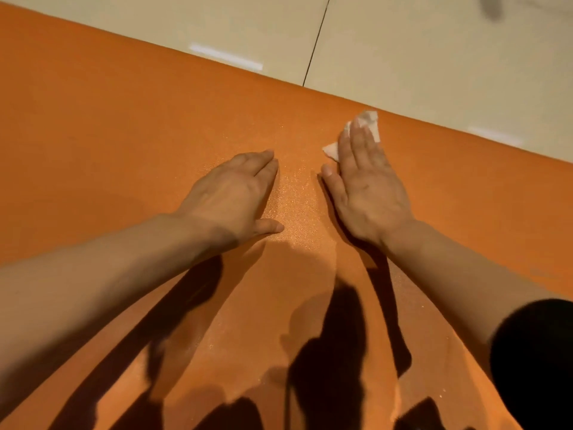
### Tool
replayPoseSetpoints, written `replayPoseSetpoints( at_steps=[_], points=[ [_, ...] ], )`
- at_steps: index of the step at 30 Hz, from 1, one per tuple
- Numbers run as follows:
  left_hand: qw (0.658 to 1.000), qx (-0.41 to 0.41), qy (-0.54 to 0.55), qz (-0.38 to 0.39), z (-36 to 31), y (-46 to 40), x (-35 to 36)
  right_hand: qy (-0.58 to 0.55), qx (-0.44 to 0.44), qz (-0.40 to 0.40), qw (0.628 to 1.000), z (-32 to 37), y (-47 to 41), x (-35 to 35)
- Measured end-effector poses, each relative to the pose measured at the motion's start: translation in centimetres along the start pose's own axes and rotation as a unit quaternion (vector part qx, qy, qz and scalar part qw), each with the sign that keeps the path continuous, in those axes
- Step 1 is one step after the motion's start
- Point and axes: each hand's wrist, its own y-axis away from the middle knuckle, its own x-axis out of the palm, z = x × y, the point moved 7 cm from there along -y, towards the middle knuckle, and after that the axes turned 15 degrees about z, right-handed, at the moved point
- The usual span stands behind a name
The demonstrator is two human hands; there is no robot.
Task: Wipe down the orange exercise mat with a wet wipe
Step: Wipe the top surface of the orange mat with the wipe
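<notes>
Mat: orange exercise mat [130,144] spread over pale floor tiles [434,57].
Left hand [235,197]: flat on mat, fingers straight, together.
Right hand [369,187]: straight fingers pressing wet wipe [370,122] near mat's far edge.

1. Two bare forearms enter from the lower corners, uncovered from the frame edge to the wrist.
2. The left hand [235,193] wears no glove, ring, watch or band that shows.
3. The right hand [369,184] is equally bare; its short, trimmed nails show on the thumb and fingertips.
4. A black sleeve [533,361] covers the right upper arm at the lower right edge, ending in a rounded hem above the elbow; its fabric is plain, with no visible print or seam.
</notes>
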Motion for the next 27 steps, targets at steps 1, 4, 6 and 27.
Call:
replayPoseSetpoints(
  at_steps=[1,4,6,27],
  points=[
    [1.0,-0.002,-0.001,-0.003,0.0,-0.1,-0.1,-0.003,-0.017,0.0,1.0,1.2,-0.1,0.3],
    [1.0,-0.002,-0.002,-0.016,-0.7,-0.6,-0.5,-0.011,-0.074,0.01,0.997,3.8,-2.3,-0.2],
    [1.0,-0.003,0.0,-0.023,-1.3,-1.0,-0.9,-0.022,-0.069,0.006,0.997,3.3,-4.3,-1.5],
    [0.998,0.036,-0.059,0.008,-6.1,-1.3,0.0,-0.062,0.159,-0.005,0.985,-11.1,1.7,-0.8]
  ],
)
